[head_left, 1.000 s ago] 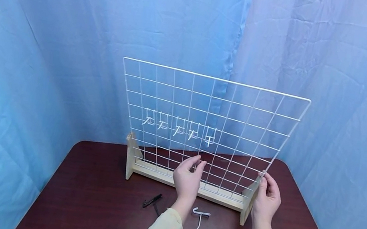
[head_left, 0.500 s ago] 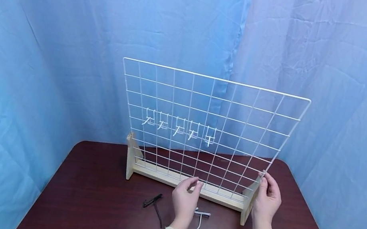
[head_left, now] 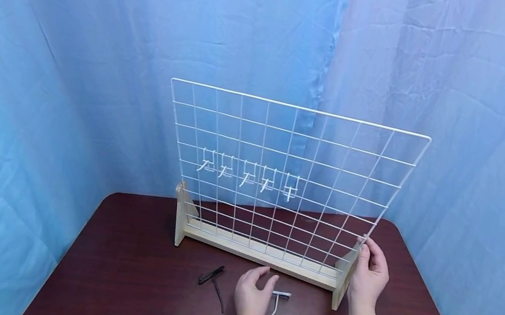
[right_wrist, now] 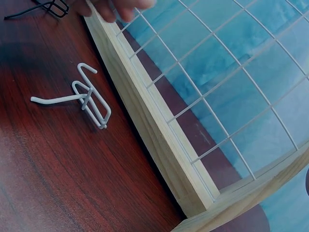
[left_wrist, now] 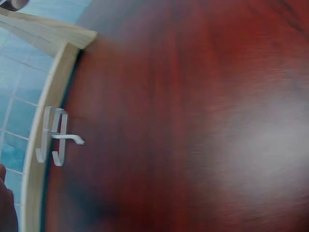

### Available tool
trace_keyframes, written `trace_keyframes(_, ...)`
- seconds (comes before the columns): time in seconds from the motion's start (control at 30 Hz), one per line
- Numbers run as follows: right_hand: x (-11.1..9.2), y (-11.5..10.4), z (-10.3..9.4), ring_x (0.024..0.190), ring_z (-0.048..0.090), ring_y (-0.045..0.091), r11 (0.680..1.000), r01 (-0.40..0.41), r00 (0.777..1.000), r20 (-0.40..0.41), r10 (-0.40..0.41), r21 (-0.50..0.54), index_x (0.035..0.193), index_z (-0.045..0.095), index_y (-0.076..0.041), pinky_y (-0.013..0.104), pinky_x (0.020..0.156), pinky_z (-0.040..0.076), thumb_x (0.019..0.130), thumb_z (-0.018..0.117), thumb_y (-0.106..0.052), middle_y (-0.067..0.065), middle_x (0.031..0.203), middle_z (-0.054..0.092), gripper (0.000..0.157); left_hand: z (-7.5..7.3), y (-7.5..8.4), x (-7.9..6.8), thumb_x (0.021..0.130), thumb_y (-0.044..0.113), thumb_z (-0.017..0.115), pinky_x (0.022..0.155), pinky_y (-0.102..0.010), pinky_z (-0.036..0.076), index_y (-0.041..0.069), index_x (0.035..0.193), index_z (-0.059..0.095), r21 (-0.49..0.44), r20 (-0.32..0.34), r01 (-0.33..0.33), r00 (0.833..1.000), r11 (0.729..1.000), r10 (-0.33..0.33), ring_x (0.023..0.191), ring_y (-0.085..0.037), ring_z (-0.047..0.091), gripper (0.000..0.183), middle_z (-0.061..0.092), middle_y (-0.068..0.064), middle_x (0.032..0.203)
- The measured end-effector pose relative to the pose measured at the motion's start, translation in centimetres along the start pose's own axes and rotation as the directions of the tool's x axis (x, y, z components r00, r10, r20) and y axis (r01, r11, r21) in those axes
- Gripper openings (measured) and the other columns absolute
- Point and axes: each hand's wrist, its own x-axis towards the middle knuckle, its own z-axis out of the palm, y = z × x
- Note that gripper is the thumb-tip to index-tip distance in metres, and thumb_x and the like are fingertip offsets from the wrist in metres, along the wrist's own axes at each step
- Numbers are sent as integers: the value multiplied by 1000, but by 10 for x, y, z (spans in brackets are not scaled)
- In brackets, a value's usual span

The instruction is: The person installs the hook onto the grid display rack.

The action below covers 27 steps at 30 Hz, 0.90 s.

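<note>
My right hand (head_left: 369, 277) pinches the lower right edge of a white wire grid panel (head_left: 297, 109), where it meets the wooden stand (head_left: 261, 254). My left hand (head_left: 252, 299) is low in front of the stand, thumb and fingers apart with nothing between them. Right beside its thumb, a white wire hook (right_wrist: 89, 99) lies on the table, partly hidden by that hand in the head view. In the left wrist view the same white hook (left_wrist: 52, 137) shows near the stand's front board. Several white hooks (head_left: 247, 174) hang in a row on the grid.
A black wire hook (head_left: 213, 279) lies on the dark red table (head_left: 128, 270), left of the left hand. Blue curtains (head_left: 154, 24) surround the table behind and at both sides. The stand's wooden end pieces (head_left: 180, 218) rise at either side of the grid.
My left hand has come down from in front of the grid toward the table and the white hook, its thumb and fingers spreading apart. My right hand has stayed at the grid's edge.
</note>
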Motion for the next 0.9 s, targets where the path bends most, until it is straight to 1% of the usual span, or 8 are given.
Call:
trace_keyframes(0.17, 1, 0, 0, 94, 63, 17, 1000, 2, 1000, 3, -2, 1, 109, 57, 16, 20, 83, 48, 88, 54, 7, 12, 97, 69, 23, 1, -9, -16, 69, 28, 81, 72, -25, 47, 22, 85, 71, 38, -24, 12, 1000, 999, -11, 80, -7, 59, 20, 65, 15, 83)
trace_keyframes(0.3, 1, 1, 0, 94, 63, 16, 1000, 0, 1000, 1, 0, -3, 109, 58, 15, 20, 82, 48, 88, 54, 7, 12, 96, 69, 23, -1, -13, -23, 67, 22, 82, 69, -26, 46, 20, 83, 70, 54, -33, 8, 999, 999, -6, 78, -8, 58, 20, 65, 12, 81)
trace_keyframes(0.4, 1, 2, 0, 93, 63, 16, 1000, 1, 1000, -1, -1, -7, 109, 57, 16, 20, 81, 48, 88, 54, 7, 10, 95, 69, 23, -2, -18, -28, 64, 21, 83, 67, -27, 44, 18, 81, 70, 84, -34, -22, 999, 996, 25, 74, -8, 57, 22, 65, 11, 78)
trace_keyframes(0.57, 1, 1, 0, 93, 63, 16, 1000, 4, 1000, 1, -4, -2, 109, 58, 15, 20, 81, 48, 88, 53, 8, 10, 95, 69, 23, 0, -28, -35, 59, 23, 86, 71, -30, 42, 18, 79, 70, 149, -42, -84, 995, 985, 91, 71, -8, 57, 26, 64, 13, 76)
trace_keyframes(0.67, 1, 0, 0, 93, 63, 16, 1000, 4, 1000, 4, -4, -3, 109, 57, 16, 20, 81, 48, 88, 53, 7, 11, 95, 69, 23, 1, -31, -40, 58, 27, 86, 75, -31, 41, 19, 80, 70, 188, -26, -99, 994, 977, 106, 72, -7, 57, 28, 65, 14, 77)
trace_keyframes(0.8, 0, 0, 0, 93, 63, 16, 1000, -2, 1000, 6, 2, -4, 109, 57, 16, 20, 80, 48, 88, 54, 7, 12, 95, 69, 23, 2, -33, -44, 57, 30, 86, 81, -34, 42, 20, 82, 72, 222, 3, -142, 989, 965, 145, 76, -8, 59, 31, 66, 12, 79)
trace_keyframes(0.9, 0, 0, 0, 93, 63, 16, 1000, -3, 1000, 4, 3, -5, 110, 56, 17, 20, 80, 48, 88, 54, 6, 11, 95, 69, 24, 3, -34, -45, 56, 31, 86, 87, -39, 42, 18, 84, 73, 231, 30, -175, 985, 957, 173, 81, -11, 60, 34, 67, 10, 83)
